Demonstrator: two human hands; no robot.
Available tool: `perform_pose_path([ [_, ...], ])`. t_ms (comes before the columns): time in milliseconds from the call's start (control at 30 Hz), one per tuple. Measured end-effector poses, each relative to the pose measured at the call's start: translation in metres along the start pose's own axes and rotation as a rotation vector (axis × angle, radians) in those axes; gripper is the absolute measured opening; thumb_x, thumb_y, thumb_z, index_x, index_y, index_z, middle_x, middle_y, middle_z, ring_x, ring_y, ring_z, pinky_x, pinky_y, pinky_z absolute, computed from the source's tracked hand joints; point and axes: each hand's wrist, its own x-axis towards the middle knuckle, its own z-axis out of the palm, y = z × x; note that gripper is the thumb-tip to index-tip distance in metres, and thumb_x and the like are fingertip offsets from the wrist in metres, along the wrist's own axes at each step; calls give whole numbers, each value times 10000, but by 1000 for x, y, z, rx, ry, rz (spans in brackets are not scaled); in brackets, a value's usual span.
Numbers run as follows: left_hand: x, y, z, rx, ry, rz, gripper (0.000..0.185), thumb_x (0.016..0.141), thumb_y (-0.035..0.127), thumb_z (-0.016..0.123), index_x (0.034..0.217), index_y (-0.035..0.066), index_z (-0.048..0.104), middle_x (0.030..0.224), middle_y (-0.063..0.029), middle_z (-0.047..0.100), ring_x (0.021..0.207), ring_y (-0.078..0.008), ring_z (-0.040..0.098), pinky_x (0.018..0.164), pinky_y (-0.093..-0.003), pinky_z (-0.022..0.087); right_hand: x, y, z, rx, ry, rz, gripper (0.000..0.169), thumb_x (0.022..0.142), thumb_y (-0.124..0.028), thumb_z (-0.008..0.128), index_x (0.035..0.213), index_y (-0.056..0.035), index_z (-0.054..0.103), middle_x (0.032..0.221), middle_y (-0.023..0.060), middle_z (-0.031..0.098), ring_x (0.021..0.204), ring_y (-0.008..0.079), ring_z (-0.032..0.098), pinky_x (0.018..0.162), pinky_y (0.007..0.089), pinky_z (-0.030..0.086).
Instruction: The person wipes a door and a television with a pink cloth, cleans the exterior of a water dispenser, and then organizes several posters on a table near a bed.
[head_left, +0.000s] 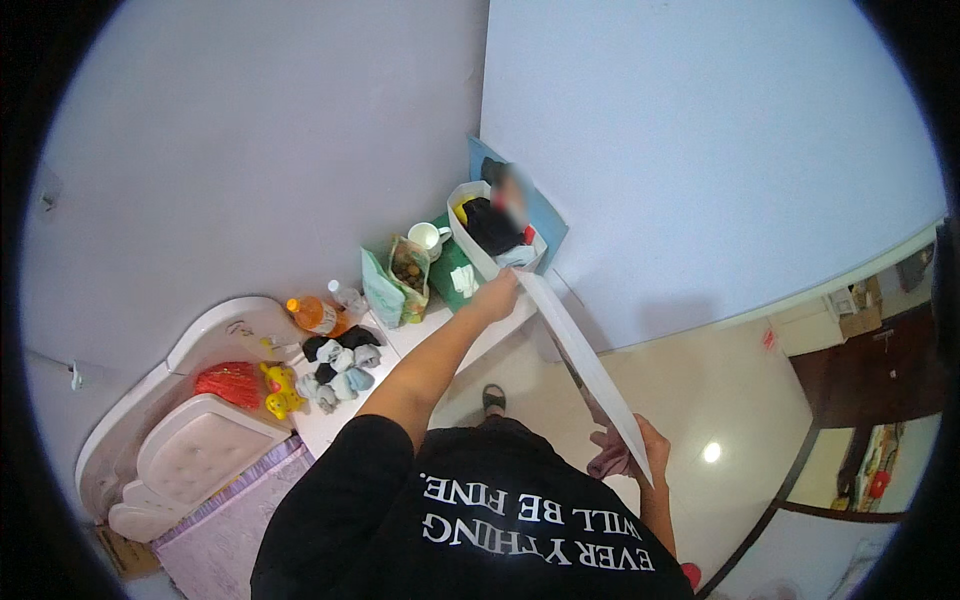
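A thin, flat white panel (581, 360), perhaps a picture frame, is held up on edge between my hands. At its upper end my left hand (496, 295) grips a corner, close to a white storage box (469, 234) on the white cabinet top (439, 349). My right hand (655, 444) holds the panel's lower end. A mauve cloth (611, 456) hangs against the panel's inner face by that hand. Most of that face is turned edge-on, so I cannot tell what it shows. Black cloth (491, 225) and other items fill the box.
Along the cabinet stand a white mug (427, 238), opened bags (409, 277), an orange drink bottle (319, 316) and a clear bottle (346, 296). Several rolled socks (341, 367) lie near a yellow toy (281, 390). A pink bed headboard (202, 442) is at left. Tiled floor (705, 397) extends right.
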Motion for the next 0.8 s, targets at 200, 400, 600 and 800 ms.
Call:
perform_pose_path([
  [200,20,17,-1,136,-68,-226,394,806,127,527,1179,13,469,1187,-249,521,965,-409,587,815,-463,481,21,-56,13,-991,71,-449,273,920,-228,473,1002,-28,639,803,167,667,718,274,658,640,350,516],
  [400,28,-23,4,272,14,-221,153,810,139,532,828,26,634,864,-204,636,832,-379,631,714,-478,499,78,-37,9,-1019,115,-685,285,906,-242,506,920,17,622,730,232,619,645,387,608,580,415,478],
  [600,13,-28,6,272,64,-297,191,814,122,504,819,44,679,868,-190,657,835,-348,645,732,-447,510,138,-32,42,-1098,-25,-763,300,915,-237,509,990,33,617,880,220,634,786,370,610,706,412,468],
  [800,10,-21,6,242,60,-353,195,818,119,495,830,43,673,878,-196,653,840,-357,641,739,-442,512,203,-40,126,-810,-57,-878,233,888,-158,498,1050,-64,636,925,185,657,840,361,636,703,395,493],
])
